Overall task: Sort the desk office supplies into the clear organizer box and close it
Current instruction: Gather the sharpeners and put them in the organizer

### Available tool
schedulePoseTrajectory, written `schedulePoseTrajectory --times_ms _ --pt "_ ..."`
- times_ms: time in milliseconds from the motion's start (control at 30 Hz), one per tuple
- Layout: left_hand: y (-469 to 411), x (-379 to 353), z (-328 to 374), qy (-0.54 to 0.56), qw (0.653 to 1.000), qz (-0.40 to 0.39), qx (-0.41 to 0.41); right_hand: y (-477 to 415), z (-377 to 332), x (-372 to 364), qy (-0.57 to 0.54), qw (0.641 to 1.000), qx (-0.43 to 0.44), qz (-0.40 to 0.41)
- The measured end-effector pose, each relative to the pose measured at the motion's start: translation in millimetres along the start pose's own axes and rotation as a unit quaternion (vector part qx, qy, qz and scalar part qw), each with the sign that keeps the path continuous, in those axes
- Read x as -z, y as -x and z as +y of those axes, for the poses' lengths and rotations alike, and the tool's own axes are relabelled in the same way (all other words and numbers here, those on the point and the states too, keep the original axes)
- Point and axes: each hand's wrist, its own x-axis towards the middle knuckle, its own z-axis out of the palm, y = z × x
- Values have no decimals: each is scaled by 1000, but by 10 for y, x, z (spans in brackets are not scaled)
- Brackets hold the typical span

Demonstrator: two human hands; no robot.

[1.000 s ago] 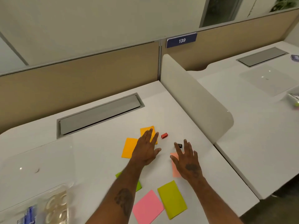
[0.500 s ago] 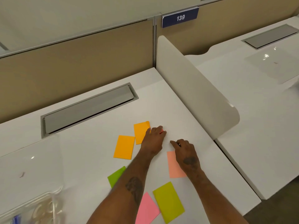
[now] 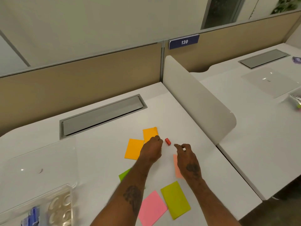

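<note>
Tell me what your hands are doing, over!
Right hand pinches small black clip. Left hand curled beside orange note, grip unclear. Red clip loose on desk between them. Nothing blocking.

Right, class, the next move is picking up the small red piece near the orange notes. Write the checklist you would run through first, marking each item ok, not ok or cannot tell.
1. Red piece lies uncovered on the desk, between the two hands: ok.
2. Left hand empty: cannot tell; its fingers are curled beside an orange note.
3. Right hand free: not ok; it pinches a small dark item.
4. Organizer box open: ok; its clear lid lies flat behind it.
5. Notes stowed: not ok; the pink note and others lie on the desk.
</note>
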Motion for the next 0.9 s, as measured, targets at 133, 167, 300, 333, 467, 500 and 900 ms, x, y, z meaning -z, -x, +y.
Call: schedulePoseTrajectory --times_ms 133,167,300,333,467,500,900 --pt "79 -39 32 24 999 -29 5 187 97 -7 33 999 35 23" --pt "70 -62 64 18 999 -43 5 231 132 23 24 999 28 14" --pt "-83 -119 211 -6 998 -69 -7 296 350 129 32 999 14 9" --pt "-127 -124 254 -15 997 -75 -12 304 410 159 31 999 8 3" --pt "-233 -172 402 -55 995 -86 -18 302 586 284 25 999 -21 -34" --pt "-228 -191 432 -62 994 -85 -15 308 611 303 26 999 -22 -37" --pt "125 -118 424 -50 999 -9 -12 458 362 322 42 999 22 2"
